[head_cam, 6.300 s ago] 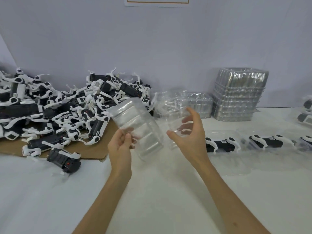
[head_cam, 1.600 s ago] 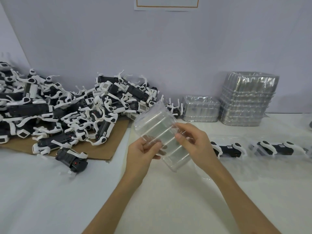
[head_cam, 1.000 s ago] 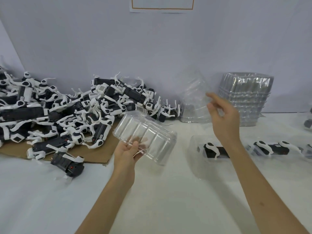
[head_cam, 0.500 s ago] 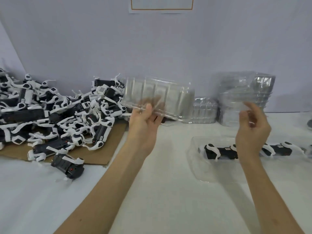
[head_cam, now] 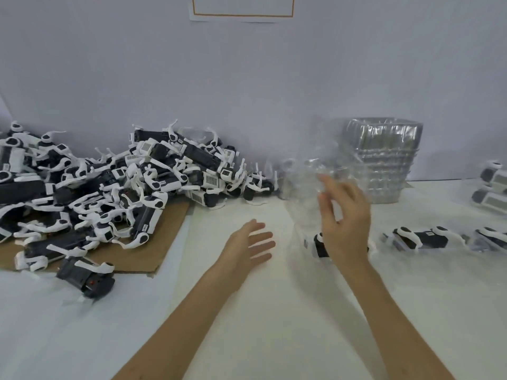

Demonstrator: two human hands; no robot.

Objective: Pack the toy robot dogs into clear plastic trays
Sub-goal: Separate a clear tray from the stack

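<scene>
L hand — fingers straight and spread, holding nothing, over white table. R hand — raised, fingers loosely bent by a blurred clear tray; grip can't be told. Toy robot dogs heaped on cardboard, left side. Tray stack at rear. Trayed dog on the right.

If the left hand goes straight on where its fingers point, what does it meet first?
Likely the blurred clear plastic tray beside the right hand; depth is unclear.
</scene>
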